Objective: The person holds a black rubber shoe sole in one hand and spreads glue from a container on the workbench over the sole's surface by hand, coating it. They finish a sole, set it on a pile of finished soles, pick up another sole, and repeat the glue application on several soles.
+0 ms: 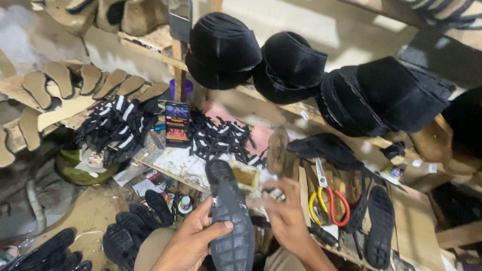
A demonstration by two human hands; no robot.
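Observation:
My left hand [193, 241] grips a black rubber shoe sole [228, 216] from the left side, tread up, thumb across its middle. My right hand [285, 211] is just right of the sole, fingers curled around a small object that is too blurred to name. Right behind the sole's toe stands an open tin of yellowish glue [244, 175]. A brown shoe last or sole piece [277, 150] stands upright behind my right hand.
Scissors with red and yellow handles [329, 200] lie on the wooden bench [416, 221] beside another black sole [380, 226]. Black shoe uppers [288, 65] sit on a shelf. A lit phone [177, 124], black straps [118, 123], tan insoles [60, 78] and more soles [130, 231] lie to the left.

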